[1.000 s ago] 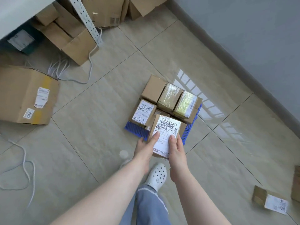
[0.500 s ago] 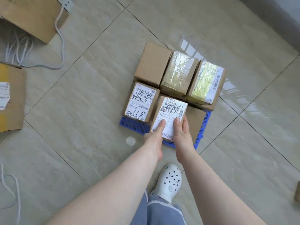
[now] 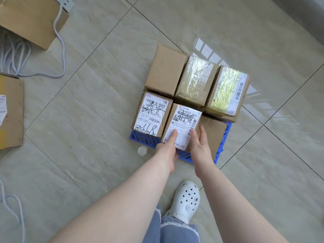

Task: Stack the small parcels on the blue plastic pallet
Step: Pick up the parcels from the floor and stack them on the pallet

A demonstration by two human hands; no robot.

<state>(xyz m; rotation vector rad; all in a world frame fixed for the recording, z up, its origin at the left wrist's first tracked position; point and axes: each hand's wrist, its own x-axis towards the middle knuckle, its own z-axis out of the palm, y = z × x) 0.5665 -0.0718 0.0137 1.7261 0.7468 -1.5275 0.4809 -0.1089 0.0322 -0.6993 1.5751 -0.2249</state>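
Parcel (image 3: 182, 125), brown cardboard under white scribbled label, both hands' fingers (image 3: 172, 137) grasping its near end.

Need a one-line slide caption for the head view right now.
Both hands, left hand and right hand, set a labelled parcel on the blue pallet.
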